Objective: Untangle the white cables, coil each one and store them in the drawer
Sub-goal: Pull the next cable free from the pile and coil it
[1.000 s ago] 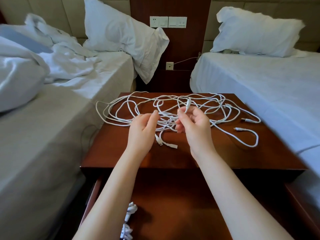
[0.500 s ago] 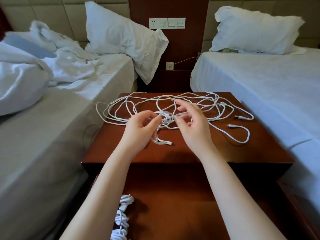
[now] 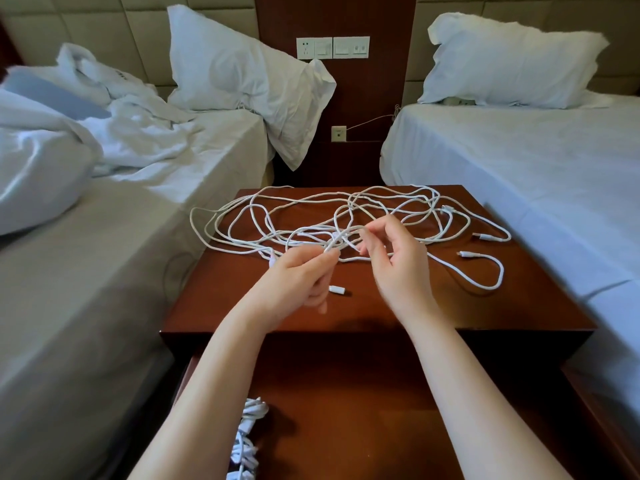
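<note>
White cables (image 3: 337, 235): loose tangle flat on nightstand (image 3: 519, 306) top, long axis left-right. Left hand (image 3: 298, 282): fingers curled, pinching one strand; connector (image 3: 336, 290) just beside. Right hand (image 3: 398, 268): half open, fingertips at strand, grip unclear. Coiled cables (image 3: 247, 438) in drawer (image 3: 346, 410).

Both bare forearms reach forward, wrists apart. Left hand (image 3: 298, 280) has fingers curled, thumb and index pinching a thin white cable strand (image 3: 335, 243). Right hand (image 3: 398, 265) sits slightly further forward, fingers half-curled and spread, tips at the strands; grip unclear.
</note>
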The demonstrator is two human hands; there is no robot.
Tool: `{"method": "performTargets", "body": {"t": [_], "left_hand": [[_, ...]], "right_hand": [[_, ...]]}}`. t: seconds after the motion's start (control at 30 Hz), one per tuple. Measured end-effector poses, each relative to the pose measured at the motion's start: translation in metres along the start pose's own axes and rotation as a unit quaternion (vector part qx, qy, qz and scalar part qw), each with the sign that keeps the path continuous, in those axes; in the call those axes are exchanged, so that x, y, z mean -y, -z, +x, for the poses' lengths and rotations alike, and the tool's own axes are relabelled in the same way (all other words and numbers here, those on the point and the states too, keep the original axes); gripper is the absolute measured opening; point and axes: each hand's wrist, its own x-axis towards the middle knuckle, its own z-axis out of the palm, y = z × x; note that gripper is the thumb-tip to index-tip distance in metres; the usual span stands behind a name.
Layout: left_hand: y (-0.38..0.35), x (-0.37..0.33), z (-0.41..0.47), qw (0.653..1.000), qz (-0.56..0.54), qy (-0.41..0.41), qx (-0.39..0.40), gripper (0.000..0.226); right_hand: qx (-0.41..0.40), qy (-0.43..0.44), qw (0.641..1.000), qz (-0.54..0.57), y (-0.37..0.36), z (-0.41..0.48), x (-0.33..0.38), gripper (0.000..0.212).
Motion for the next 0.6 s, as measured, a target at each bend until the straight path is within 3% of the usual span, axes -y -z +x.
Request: {"method": "performTargets", "body": {"t": [0.1,0.17,0.23,0.3,0.37,0.5,0.6], "left_hand": [[-0.004,-0.002,-0.002,0.99,-0.049,0.023,0.129,0.042],[-0.006,-0.006,-0.003,0.977,-0.079,0.014,0.199,0.034],[-0.007,-0.012,-0.004,0.97,-0.121,-0.027,0.208,0.03],[-0.005,-0.014,-0.003,0.976,-0.159,-0.078,0.129,0.029],[0.0,-0.012,0.0,0.977,-0.18,-0.116,-0.009,0.03],[0.01,-0.006,0.007,0.94,-0.184,-0.155,-0.244,0.03],[0.021,-0.005,0.009,0.926,-0.115,-0.166,-0.32,0.03]], "right_hand": [[-0.011,0.012,1.0,0.014,0.003,0.0,0.001,0.008],[0.025,0.021,0.999,0.029,0.002,-0.002,0.003,0.009],[0.084,0.023,0.995,0.049,-0.002,-0.003,0.005,0.015],[0.139,0.032,0.989,0.028,-0.008,-0.005,0.006,0.025],[0.203,0.035,0.979,0.004,-0.015,-0.006,0.007,0.032],[0.326,0.0,0.945,-0.035,-0.021,-0.011,0.014,0.021],[0.314,0.028,0.943,-0.103,-0.023,-0.014,0.004,0.036]]}}
